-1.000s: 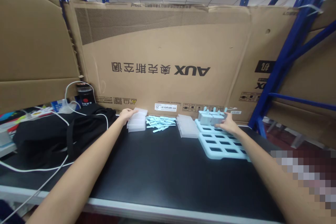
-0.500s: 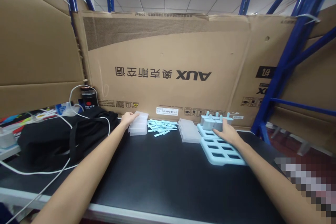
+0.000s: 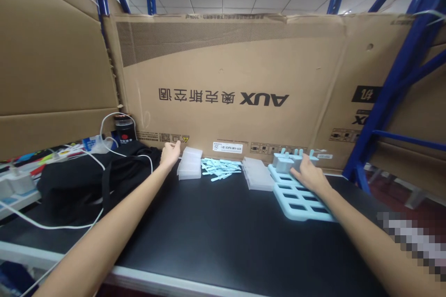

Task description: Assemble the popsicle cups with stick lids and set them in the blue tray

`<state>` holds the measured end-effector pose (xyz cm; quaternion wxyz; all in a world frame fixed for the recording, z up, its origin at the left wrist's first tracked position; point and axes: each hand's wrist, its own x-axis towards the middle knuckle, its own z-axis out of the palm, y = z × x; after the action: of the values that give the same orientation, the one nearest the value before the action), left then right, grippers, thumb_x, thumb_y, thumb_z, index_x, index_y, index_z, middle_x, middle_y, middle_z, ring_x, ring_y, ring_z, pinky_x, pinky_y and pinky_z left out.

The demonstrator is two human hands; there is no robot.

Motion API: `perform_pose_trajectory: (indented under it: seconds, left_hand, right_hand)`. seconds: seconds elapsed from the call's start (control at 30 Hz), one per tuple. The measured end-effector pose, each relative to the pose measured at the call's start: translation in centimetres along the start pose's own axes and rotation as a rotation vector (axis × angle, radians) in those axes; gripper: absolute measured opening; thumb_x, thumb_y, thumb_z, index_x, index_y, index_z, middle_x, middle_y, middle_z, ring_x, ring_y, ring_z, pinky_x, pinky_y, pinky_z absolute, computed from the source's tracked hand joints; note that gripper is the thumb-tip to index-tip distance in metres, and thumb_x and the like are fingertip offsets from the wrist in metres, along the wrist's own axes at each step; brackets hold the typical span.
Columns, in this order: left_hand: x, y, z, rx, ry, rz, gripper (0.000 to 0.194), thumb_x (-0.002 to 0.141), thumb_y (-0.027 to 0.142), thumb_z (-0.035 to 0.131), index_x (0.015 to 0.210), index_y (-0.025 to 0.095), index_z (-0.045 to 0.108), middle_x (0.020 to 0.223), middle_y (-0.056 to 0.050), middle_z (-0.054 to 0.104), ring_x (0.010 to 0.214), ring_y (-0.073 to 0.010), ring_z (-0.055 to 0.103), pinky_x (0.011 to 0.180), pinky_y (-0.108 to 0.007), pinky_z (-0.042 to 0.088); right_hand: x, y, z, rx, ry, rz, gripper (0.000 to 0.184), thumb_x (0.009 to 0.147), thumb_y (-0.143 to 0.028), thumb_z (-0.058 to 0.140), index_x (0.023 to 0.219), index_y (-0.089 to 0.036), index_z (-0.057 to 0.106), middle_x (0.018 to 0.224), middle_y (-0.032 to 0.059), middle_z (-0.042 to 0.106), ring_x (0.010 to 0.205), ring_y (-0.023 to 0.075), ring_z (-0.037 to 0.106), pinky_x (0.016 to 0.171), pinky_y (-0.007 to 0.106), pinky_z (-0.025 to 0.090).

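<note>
Black worktop [image 3: 223, 234], pale metal strip [image 3: 156, 277] along its near edge. Light-blue frame [image 3: 306, 215] lies flat at the right, rows of rectangular openings toward the person. A black bag [image 3: 76, 190] lies at the left, a white cable [image 3: 52, 226] running past it.

Farther in, three items in a row: a right translucent box [image 3: 259, 178] just beside the frame, a pile of light-blue sticks [image 3: 223, 168], a left translucent box [image 3: 190, 164].

Left hand [image 3: 170, 154]: just beside the left box, fingers curled in; whether they pinch anything cannot be told. Right hand [image 3: 311, 176]: at the pale-blue moulds [image 3: 283, 162], at the frame's far end, short handles upright. Thumb is on the near side, fingers beyond; firmness of hold cannot be told.

Step in hand, as judged: right hand handling or steadying the moulds, left attending the box. Next move, if a mould is shifted, calls for an even pinch and a straight path clear of neighbouring handles.

Behind: dark jar [image 3: 124, 129], upright cardboard panel [image 3: 216, 69], blue rack post [image 3: 393, 88].
</note>
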<state>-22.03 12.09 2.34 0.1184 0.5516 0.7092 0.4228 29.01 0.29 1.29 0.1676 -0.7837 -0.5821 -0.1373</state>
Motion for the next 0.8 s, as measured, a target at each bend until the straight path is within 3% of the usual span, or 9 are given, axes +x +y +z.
perform_pose_trajectory:
  seconds: [0.07,0.17,0.27,0.33,0.4,0.47,0.57,0.67,0.8]
  left_hand:
    - [-1.7,0.1,-0.9,-0.035,0.071,0.098,0.030,0.092,0.049,0.039,0.099,0.022,0.050,0.113,-0.011,0.063,0.104,-0.0247,0.061,0.088,-0.035,0.046]
    - [-6.3,0.9,-1.5,-0.093,0.158,0.537,0.014,0.091,0.034,0.044,0.093,0.021,0.051,0.101,-0.008,0.063,0.098,-0.0216,0.059,0.091,-0.034,0.045]
    - [-12.0,2.8,-0.7,-0.079,-0.106,0.989,0.009,0.090,0.023,0.044,0.089,0.021,0.053,0.091,-0.006,0.062,0.088,-0.0191,0.058,0.084,-0.033,0.046]
    - [-15.1,4.1,0.3,-0.011,-0.296,1.315,0.008,0.088,0.020,0.047,0.088,0.021,0.055,0.086,-0.005,0.063,0.084,-0.0184,0.058,0.080,-0.033,0.044]
    - [-17.2,5.2,1.5,0.058,-0.423,1.532,0.009,0.087,0.020,0.048,0.089,0.021,0.056,0.085,-0.005,0.064,0.082,-0.0181,0.058,0.077,-0.032,0.043]
    - [-18.2,5.9,2.5,0.096,-0.500,1.630,0.006,0.086,0.020,0.050,0.088,0.022,0.056,0.084,-0.004,0.064,0.081,-0.0179,0.059,0.075,-0.032,0.043]
    - [-18.3,6.4,3.3,0.131,-0.549,1.631,0.002,0.085,0.022,0.053,0.087,0.022,0.054,0.082,-0.001,0.064,0.079,-0.0172,0.060,0.072,-0.031,0.044]
    - [-17.8,6.2,3.4,0.162,-0.571,1.589,0.004,0.085,0.023,0.054,0.089,0.023,0.054,0.082,0.000,0.064,0.079,-0.0165,0.061,0.071,-0.030,0.045]
    - [-17.3,5.6,2.7,0.178,-0.575,1.535,0.006,0.086,0.021,0.053,0.091,0.023,0.053,0.086,0.000,0.065,0.082,-0.0163,0.061,0.073,-0.029,0.046]
  right_hand:
    - [0.4,-0.1,-0.8,0.061,0.078,0.011,0.077,0.089,-0.047,0.041,0.148,-0.003,0.019,0.137,0.0291,0.047,0.114,0.0382,0.059,0.090,0.046,0.046]
    - [1.5,-1.0,-3.2,0.122,0.233,0.000,0.077,0.088,-0.044,0.043,0.150,-0.005,0.018,0.137,0.0274,0.045,0.120,0.0363,0.054,0.094,0.043,0.044]
    - [2.3,-4.2,-6.5,0.093,0.267,-0.041,0.071,0.088,-0.042,0.045,0.149,-0.013,0.026,0.127,0.0230,0.051,0.112,0.0348,0.058,0.090,0.043,0.046]
    - [2.4,-7.7,-8.3,0.039,0.261,-0.074,0.066,0.088,-0.046,0.043,0.147,-0.019,0.032,0.123,0.0206,0.053,0.104,0.0343,0.061,0.083,0.044,0.048]
    - [2.2,-11.6,-9.2,-0.006,0.234,-0.145,0.061,0.090,-0.050,0.040,0.143,-0.022,0.038,0.119,0.0183,0.056,0.099,0.0327,0.063,0.079,0.042,0.048]
    - [2.0,-15.3,-9.0,-0.074,0.150,-0.267,0.055,0.091,-0.053,0.036,0.135,-0.023,0.047,0.114,0.0159,0.060,0.095,0.0313,0.064,0.077,0.042,0.049]
    - [1.9,-19.3,-7.1,-0.225,-0.006,-0.454,0.050,0.088,-0.052,0.040,0.121,-0.018,0.057,0.109,0.0167,0.066,0.094,0.0331,0.066,0.078,0.043,0.048]
    - [2.1,-21.6,-5.1,-0.291,-0.096,-0.530,0.052,0.083,-0.052,0.049,0.116,-0.012,0.059,0.104,0.0198,0.069,0.095,0.0350,0.067,0.079,0.043,0.049]
    - [2.0,-22.9,-4.0,-0.283,-0.086,-0.549,0.052,0.080,-0.051,0.054,0.112,-0.010,0.061,0.104,0.0219,0.070,0.096,0.0355,0.067,0.080,0.041,0.049]
